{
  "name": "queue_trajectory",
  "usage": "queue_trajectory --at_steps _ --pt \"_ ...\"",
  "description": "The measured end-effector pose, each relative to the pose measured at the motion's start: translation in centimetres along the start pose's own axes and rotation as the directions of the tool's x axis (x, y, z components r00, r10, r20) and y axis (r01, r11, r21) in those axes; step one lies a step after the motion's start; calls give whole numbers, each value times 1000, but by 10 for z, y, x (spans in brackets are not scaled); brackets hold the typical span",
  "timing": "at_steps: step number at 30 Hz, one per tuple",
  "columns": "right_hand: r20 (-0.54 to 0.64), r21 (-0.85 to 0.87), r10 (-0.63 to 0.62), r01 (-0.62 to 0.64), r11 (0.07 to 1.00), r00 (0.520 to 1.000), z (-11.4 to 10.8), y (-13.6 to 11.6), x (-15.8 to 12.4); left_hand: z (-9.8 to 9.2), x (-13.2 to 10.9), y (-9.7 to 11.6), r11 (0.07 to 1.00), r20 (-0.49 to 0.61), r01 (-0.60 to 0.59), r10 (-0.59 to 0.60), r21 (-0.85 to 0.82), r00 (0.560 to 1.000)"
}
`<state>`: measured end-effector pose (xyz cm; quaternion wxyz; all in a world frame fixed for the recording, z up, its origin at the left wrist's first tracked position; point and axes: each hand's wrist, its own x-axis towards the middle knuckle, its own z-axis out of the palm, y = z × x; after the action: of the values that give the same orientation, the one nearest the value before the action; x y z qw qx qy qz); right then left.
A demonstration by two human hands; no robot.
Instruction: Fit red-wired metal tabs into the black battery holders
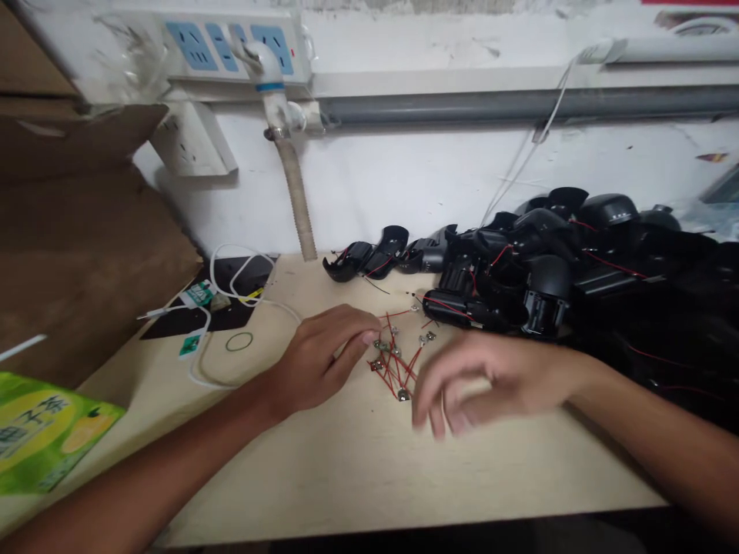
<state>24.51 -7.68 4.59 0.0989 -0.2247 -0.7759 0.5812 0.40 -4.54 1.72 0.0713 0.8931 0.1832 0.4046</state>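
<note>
Two bare hands beside a tangle of red wires

Everything here is placed from the red wires (pixel 396 365). In front of them, pale tabletop (pixel 346 477) runs open to its near edge; behind them rises the white wall (pixel 392 169). Room narrows to their right and behind, where black housings (pixel 546 288) are heaped. To their left lie a green rubber band (pixel 252 338) and a looped white cable, with a brown cardboard box and a yellow-green printed carton (pixel 51 431) farther out.

The wires are thin, straight lengths, criss-crossed, with small silvery metal pieces (pixel 402 395) among them, one domed. The housings are smooth, curved plastic, some with red leads. A ribbed beige hose hangs behind and left of the wires.

The left hand (pixel 329 355) is at the wires' left side, thumb and forefinger nearly together; whether they pinch a wire, I cannot tell. The right hand (pixel 485 381), blurred, is just right of the wires, fingers loosely curled and partly open; whether they hold anything small, I cannot tell.
</note>
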Motion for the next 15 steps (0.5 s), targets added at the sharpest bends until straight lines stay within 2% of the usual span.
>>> queue_trajectory --at_steps 1,2,3,4,5,6,7,9,12,15 --pt "-227 -128 -27 -2 992 973 -5 2 0 0 0 -1 1000 12 2 -2 1 1000" --pt "-437 -280 -75 -56 958 896 -10 6 -1 1 -1 -2 1000 25 4 -4 2 1000" --pt "-596 -424 -141 -161 891 790 -15 11 -1 1 -2 -3 1000 37 3 -3 1 999" --pt "-670 -535 -209 -268 801 712 -21 16 -1 2 -2 -3 1000 50 6 -6 1 999" --pt "-697 -605 -257 -357 712 669 -26 22 -1 2 -3 -4 1000 63 10 -10 1 998" --pt "-700 -647 -282 -416 639 655 -31 27 -2 2 -3 -4 1000 76 16 -16 1 997" --pt "-690 -675 -281 -454 581 667 -34 31 -3 3 -4 -4 1000 88 24 -24 2 996" --pt "-656 -711 -216 -494 501 724 -38 38 -4 2 -4 -4 999 101 38 -38 0 994" --pt "-609 -743 -98 -524 416 787 -38 42 -6 2 -5 -3 999 103 53 -53 -2 993" --pt "-610 -756 -108 -536 377 785 -35 41 -6 2 -4 -2 997 92 79 -78 -8 993"
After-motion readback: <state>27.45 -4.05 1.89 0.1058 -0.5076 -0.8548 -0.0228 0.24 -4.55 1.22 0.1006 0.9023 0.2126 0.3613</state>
